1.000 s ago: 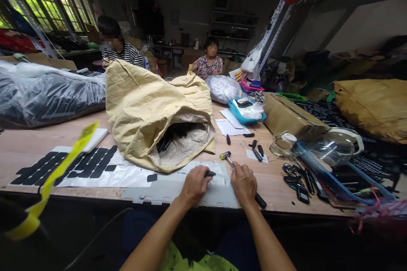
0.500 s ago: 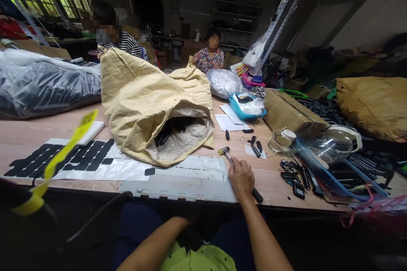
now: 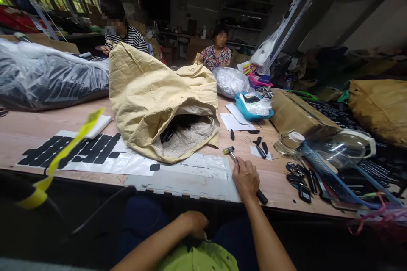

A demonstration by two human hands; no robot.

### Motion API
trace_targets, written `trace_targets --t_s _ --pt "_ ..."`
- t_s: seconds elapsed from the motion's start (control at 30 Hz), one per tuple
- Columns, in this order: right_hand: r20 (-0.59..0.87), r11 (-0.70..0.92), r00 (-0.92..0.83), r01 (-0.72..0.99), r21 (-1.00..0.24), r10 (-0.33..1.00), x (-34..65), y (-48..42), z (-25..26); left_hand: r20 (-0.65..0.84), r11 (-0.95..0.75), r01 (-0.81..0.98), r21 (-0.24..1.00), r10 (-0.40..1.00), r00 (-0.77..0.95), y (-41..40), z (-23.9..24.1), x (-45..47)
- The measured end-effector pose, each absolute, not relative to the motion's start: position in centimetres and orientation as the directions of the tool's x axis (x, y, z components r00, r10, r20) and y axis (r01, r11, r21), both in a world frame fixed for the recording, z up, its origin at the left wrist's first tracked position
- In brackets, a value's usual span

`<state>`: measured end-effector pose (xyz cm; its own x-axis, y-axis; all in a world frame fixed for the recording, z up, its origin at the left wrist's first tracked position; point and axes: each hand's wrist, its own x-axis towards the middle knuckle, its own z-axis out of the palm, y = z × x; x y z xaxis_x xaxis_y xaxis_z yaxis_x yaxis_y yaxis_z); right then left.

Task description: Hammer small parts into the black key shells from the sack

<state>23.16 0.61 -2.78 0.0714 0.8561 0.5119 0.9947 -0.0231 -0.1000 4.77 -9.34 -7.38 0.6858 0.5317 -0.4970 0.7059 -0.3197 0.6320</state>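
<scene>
My right hand (image 3: 246,180) is wrapped around the handle of a small hammer (image 3: 233,155) at the table's front edge. The hammer's head, with a yellowish face, points away from me, and its black grip end sticks out behind the hand. Low over my lap is my left hand (image 3: 195,223), its fingers curled down; what they hold, if anything, is hidden. Left of the hammer lies a grey-white plate (image 3: 190,184). A large cream sack (image 3: 159,89) stands behind it, its mouth facing me with dark pieces (image 3: 173,129) inside.
Black pads on a white sheet (image 3: 136,166) lie left. Several black handle-like pieces (image 3: 262,151) lie beyond the hammer. Keys (image 3: 294,169), a blue basket (image 3: 321,165), a glass jug (image 3: 348,146) and a carton (image 3: 302,112) stand right. Two people sit across the table.
My left hand has come up from beneath the table edge into view over my lap. The right hand still grips the hammer. The whole view has shifted slightly.
</scene>
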Motion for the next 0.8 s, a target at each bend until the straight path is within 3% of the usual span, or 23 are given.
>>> trace_targets --t_s 0.1,0.13,0.2,0.27,0.3,0.37,0.43,0.53,0.7,0.8 --pt "0.516 -0.026 0.074 0.995 -0.099 0.853 23.1 0.6 -2.9 -0.486 -0.155 0.519 0.840 0.210 0.849 -8.6 -2.8 2.7" --pt "0.521 -0.028 0.075 0.995 -0.099 0.850 23.1 0.6 -2.9 -0.407 -0.013 0.419 0.908 0.205 0.890 -7.7 -1.0 1.8" --pt "0.529 -0.028 0.076 0.995 -0.099 0.845 23.0 0.6 -3.0 -0.303 0.055 0.319 0.946 0.494 0.815 -5.0 2.3 -0.2" --pt "0.535 -0.025 0.075 0.995 -0.100 0.842 23.0 0.8 -3.2 -0.211 0.001 0.482 0.876 0.900 0.382 -1.5 4.7 -2.3" --pt "0.537 -0.024 0.075 0.995 -0.100 0.840 23.0 0.8 -3.2 -0.144 0.074 0.620 0.781 0.988 0.063 0.2 5.4 -3.2" --pt "0.535 -0.024 0.074 0.995 -0.099 0.842 22.9 0.9 -3.2 -0.037 0.304 0.734 0.607 0.934 -0.357 3.0 6.1 -4.8" --pt "0.522 -0.028 0.073 0.995 -0.094 0.850 22.7 0.9 -3.1 -0.017 0.489 0.720 0.493 0.833 -0.554 4.7 6.1 -5.9" --pt "0.496 -0.051 0.088 0.995 -0.087 0.864 22.3 0.8 -2.8 -0.049 0.584 0.702 0.406 0.781 -0.622 5.6 5.5 -6.5" --pt "0.466 -0.083 0.108 0.994 -0.073 0.878 21.8 0.7 -2.3 -0.065 0.550 0.766 0.334 0.824 -0.563 4.6 5.1 -6.8" --pt "0.444 -0.099 0.121 0.992 -0.072 0.888 21.6 0.7 -2.2 0.064 0.450 0.821 0.352 0.863 -0.501 3.4 5.1 -6.8"
